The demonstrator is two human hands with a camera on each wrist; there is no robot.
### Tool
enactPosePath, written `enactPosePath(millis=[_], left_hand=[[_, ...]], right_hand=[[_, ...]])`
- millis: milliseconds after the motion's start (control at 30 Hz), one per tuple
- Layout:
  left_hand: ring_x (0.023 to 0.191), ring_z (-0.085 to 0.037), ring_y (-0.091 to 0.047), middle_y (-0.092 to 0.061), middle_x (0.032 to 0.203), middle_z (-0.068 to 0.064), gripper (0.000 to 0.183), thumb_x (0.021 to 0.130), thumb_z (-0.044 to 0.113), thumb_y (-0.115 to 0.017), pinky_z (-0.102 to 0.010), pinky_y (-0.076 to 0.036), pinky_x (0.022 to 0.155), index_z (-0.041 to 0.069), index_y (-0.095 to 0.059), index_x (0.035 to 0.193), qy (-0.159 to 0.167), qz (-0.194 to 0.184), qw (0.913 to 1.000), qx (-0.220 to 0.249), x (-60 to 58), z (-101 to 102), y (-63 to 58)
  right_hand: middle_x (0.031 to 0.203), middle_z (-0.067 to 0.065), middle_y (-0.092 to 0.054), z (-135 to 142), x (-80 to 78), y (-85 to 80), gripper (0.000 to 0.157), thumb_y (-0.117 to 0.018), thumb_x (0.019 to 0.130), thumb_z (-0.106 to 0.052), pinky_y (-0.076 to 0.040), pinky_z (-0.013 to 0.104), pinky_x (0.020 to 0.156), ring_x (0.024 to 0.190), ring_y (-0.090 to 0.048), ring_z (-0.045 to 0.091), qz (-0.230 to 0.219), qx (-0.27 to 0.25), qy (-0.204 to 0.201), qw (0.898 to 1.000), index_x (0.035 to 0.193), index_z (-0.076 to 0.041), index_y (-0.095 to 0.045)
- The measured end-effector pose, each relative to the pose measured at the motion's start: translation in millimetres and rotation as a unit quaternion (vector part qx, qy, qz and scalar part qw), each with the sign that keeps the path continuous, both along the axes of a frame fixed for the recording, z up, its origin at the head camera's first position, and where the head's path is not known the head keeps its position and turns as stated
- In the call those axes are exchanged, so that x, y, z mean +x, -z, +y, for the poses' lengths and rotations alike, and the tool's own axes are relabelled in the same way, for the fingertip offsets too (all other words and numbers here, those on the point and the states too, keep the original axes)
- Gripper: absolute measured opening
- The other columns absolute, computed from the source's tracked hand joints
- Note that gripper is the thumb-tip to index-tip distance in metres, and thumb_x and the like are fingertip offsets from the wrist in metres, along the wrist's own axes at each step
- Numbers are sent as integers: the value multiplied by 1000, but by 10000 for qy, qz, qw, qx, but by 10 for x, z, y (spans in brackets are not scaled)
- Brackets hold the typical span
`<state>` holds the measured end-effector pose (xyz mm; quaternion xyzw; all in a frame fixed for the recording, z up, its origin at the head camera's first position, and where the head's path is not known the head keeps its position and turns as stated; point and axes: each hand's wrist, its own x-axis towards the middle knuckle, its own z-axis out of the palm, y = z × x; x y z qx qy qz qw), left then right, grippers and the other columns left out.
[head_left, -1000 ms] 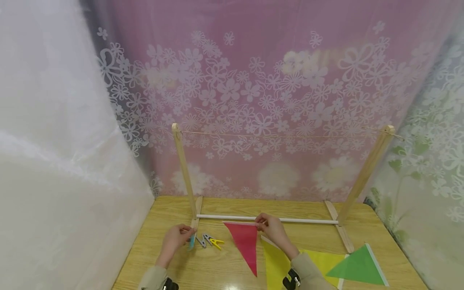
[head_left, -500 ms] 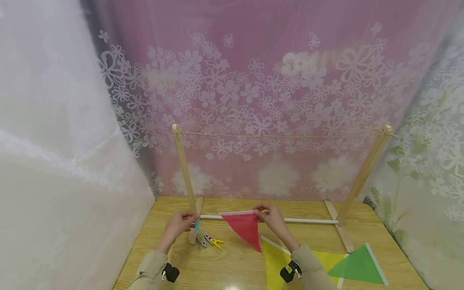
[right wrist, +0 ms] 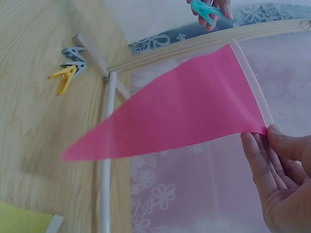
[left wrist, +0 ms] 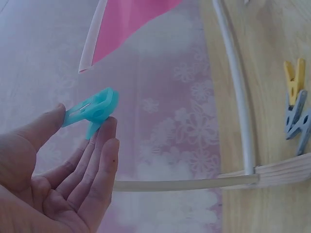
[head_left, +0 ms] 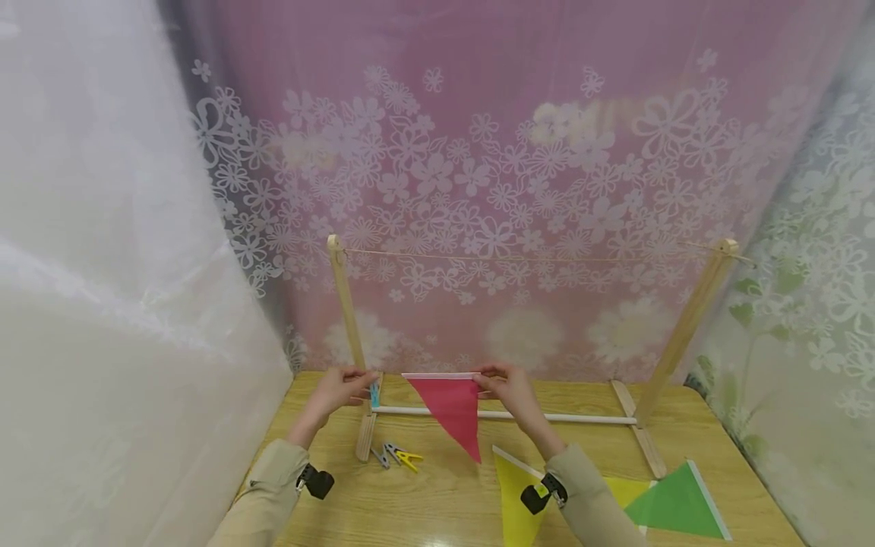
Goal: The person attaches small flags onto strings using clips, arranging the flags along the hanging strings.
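Note:
Between thumb and fingers, my left hand pinches a turquoise clothespin close to the stand's left post. My right hand grips a red triangular pennant by the right end of its white top strip, and the pennant's point hangs down. In the right wrist view the thumb and fingers press the pennant's corner. A thin string runs between the tops of two wooden posts, above both hands. The white crossbar passes behind the pennant.
Grey and yellow clothespins lie on the wooden table below my left hand. A yellow pennant lies partly under my right forearm. Farther right, a green pennant overlaps another yellow one. A flowered curtain hangs behind the stand.
Both hands have risen away from the table towards the stand, carrying the turquoise clothespin and the red pennant. The pennant has shifted slightly left, its top edge now above the crossbar.

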<state>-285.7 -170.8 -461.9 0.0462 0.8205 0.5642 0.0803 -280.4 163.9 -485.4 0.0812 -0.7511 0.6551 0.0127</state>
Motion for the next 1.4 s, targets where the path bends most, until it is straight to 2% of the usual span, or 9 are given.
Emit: enactPosePath(millis=[200, 367, 433, 600, 733, 900, 1133, 1267, 1400], left_hand=[[101, -37, -71, -69, 119, -28, 45, 103, 23, -63, -44, -60, 85, -12, -60, 130, 132, 208, 9995, -175, -62, -29, -272], [104, -37, -71, -70, 118, -26, 47, 103, 27, -63, -47, -59, 89, -10, -62, 129, 201, 318, 9990, -246, -117, -74, -484], [103, -34, -72, -70, 117, -25, 46, 102, 28, -64, -45, -59, 88, -10, -63, 129, 211, 376, 9987, -281, -139, -87, -566], [104, -38, -71, -71, 116, -24, 46, 101, 31, -65, -40, -61, 83, -8, -65, 127, 109, 510, 9977, -428, -178, -107, -768], [106, -39, -70, -71, 117, -24, 47, 102, 32, -65, -42, -60, 85, -7, -64, 128, 111, 653, 9964, -529, -187, -117, -927], [107, -35, -71, -71, 119, -23, 50, 101, 36, -64, -43, -59, 89, -5, -64, 130, 59, 864, 9940, -662, -181, -140, -1160], [107, -34, -71, -69, 125, -22, 58, 100, 43, -64, -36, -60, 86, -1, -60, 137, -10, 988, 9920, -782, -173, -191, -1479], [104, -32, -72, -69, 123, -22, 60, 99, 48, -64, -36, -60, 86, 1, -61, 136, -43, 1120, 9893, -935, -180, -214, -1635], [104, -32, -72, -68, 125, -23, 57, 100, 45, -62, -35, -60, 86, 0, -61, 136, -41, 1273, 9868, -1000, -179, -242, -1816]], right_hand=[[98, 17, -71, -34, -41, -149, 27, -69, 97, -8, -62, 37, 76, 80, -73, 19, -141, -146, -3, 9998, 117, 10, -68], [97, 15, -71, -69, -63, -262, 26, -71, 96, -9, -62, 37, 76, 81, -72, 19, -193, -292, 30, 9994, 115, 9, -69], [98, 15, -71, -81, -78, -300, 26, -71, 96, -9, -62, 38, 78, 81, -72, 20, -155, -290, 20, 9995, 115, 9, -68], [98, 16, -71, -110, -115, -390, 27, -71, 96, -12, -62, 42, 80, 82, -72, 21, -77, -252, 31, 9996, 116, 7, -69], [97, 14, -71, -140, -129, -476, 27, -72, 96, -12, -62, 41, 79, 80, -72, 19, -81, -273, 84, 9996, 116, 6, -69], [98, 16, -72, -198, -151, -631, 28, -71, 96, -11, -62, 38, 77, 79, -72, 17, 136, -334, 47, 9993, 116, 8, -69], [100, 17, -71, -316, -187, -878, 31, -70, 97, -10, -62, 36, 77, 77, -71, 15, 427, -530, -14, 9977, 119, 12, -67], [101, 18, -72, -382, -214, -995, 29, -71, 96, -9, -62, 34, 75, 77, -72, 17, 507, -652, 5, 9966, 118, 10, -68], [98, 16, -73, -430, -242, -1108, 26, -72, 95, -8, -62, 40, 78, 77, -73, 18, 630, -769, -36, 9950, 115, 9, -70]])
